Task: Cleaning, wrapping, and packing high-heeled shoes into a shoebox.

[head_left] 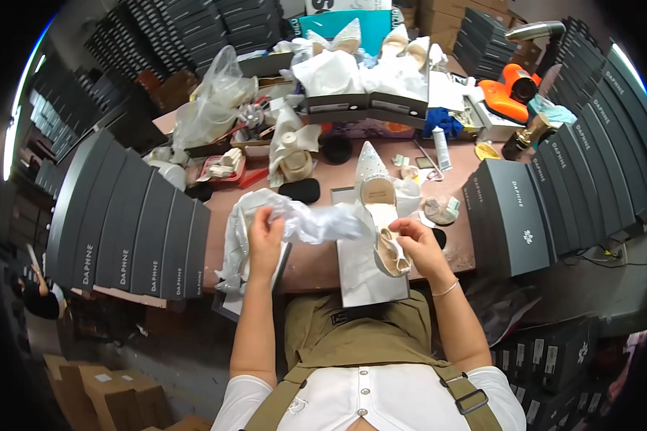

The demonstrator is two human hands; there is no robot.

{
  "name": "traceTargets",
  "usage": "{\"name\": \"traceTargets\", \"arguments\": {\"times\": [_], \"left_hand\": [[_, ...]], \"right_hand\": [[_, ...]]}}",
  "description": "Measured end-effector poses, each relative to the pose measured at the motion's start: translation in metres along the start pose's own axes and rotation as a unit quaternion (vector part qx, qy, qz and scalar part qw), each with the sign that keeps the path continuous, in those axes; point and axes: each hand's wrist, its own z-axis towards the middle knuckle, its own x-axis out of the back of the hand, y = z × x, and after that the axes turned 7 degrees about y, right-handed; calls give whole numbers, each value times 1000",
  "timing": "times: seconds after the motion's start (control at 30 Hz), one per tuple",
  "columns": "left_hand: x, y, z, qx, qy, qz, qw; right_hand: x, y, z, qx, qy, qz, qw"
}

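Observation:
My left hand (267, 233) is closed on one end of a crumpled strip of white tissue paper (315, 221), which stretches across toward the shoe. With its fingers pinched at the strap and heel end, my right hand (418, 244) grips a pointed, sparkly pale shoe (372, 167), toe pointing away from me. Beneath the shoe lies a white-lined box part (359, 276) at the table's front edge. Left of it, next to my left wrist, sits a shoe box filled with loose white paper (235, 248). The strip's far end is blurred.
Dark shoe boxes stand in rows at the left (126, 223) and right (507, 215). Two open boxes (366, 108) with paper and sparkly shoes stand at the back. Nearby are an orange tool (503, 100), a white tube (441, 149) and a clear plastic bag (208, 108).

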Motion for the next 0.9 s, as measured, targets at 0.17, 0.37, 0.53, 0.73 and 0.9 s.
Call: {"name": "traceTargets", "arguments": {"times": [0.17,0.37,0.53,0.73,0.9], "left_hand": [[42,27,-27,-68,92,31,993],[50,24,-67,-40,137,50,988],[36,22,-89,37,125,-174,976],[115,27,-47,72,252,-192,946],[91,24,-35,95,235,-131,958]], "right_hand": [[-32,65,36,31,43,-56,997],[-59,21,-5,355,148,-443,810],[-108,-28,-48,341,-161,-428,821],[-53,-23,-68,251,-99,-279,922],[19,-21,-83,109,-74,-395,909]]}}
